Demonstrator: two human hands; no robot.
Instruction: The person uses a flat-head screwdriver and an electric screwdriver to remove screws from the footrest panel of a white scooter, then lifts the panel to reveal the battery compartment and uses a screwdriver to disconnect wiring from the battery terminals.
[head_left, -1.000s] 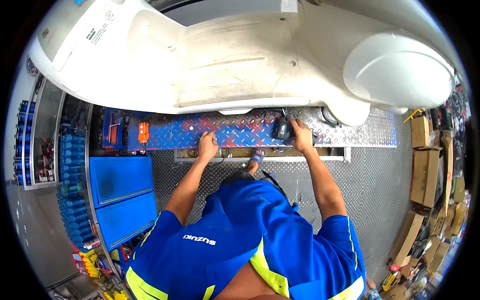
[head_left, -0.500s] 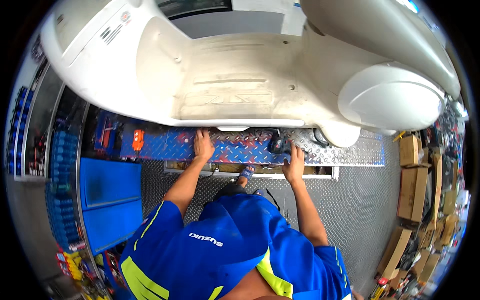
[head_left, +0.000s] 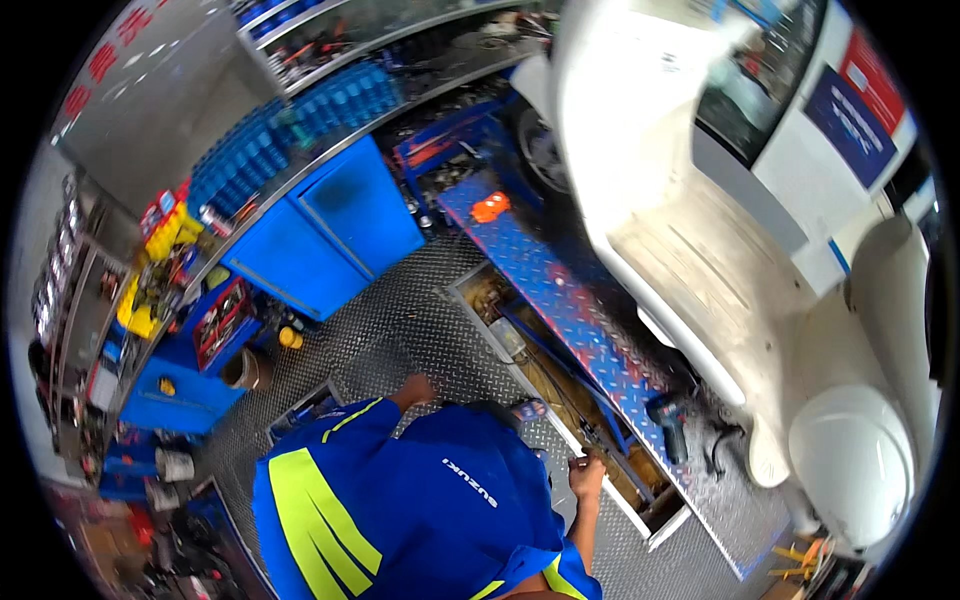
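Note:
My left hand (head_left: pixel 417 386) is low beside my body, over the textured metal floor; it is blurred and its finger shape is unclear. My right hand (head_left: pixel 588 468) has curled fingers beside the open framed recess (head_left: pixel 575 425) below the platform's edge; anything inside them is too small to make out. A black cordless power tool (head_left: pixel 668 428) lies on the red, blue and bare-metal platform (head_left: pixel 560 290), a little beyond my right hand. Above the platform stands a white scooter (head_left: pixel 690 300) with its floorboard toward me. An orange control pendant (head_left: pixel 490 207) rests on the platform's far end.
Blue cabinets (head_left: pixel 345 225) line the left side, with blue bottles (head_left: pixel 235 150), yellow tools (head_left: pixel 150 280) and a red-fronted tool drawer (head_left: pixel 220 325). A bucket (head_left: pixel 245 368) stands beside them. A yellow stand (head_left: pixel 800 560) is at the lower right.
The view has swung sharply toward the left-hand cabinets. Both my hands have come down off the platform's edge; my right hand is now away from the power tool, which stays on the platform.

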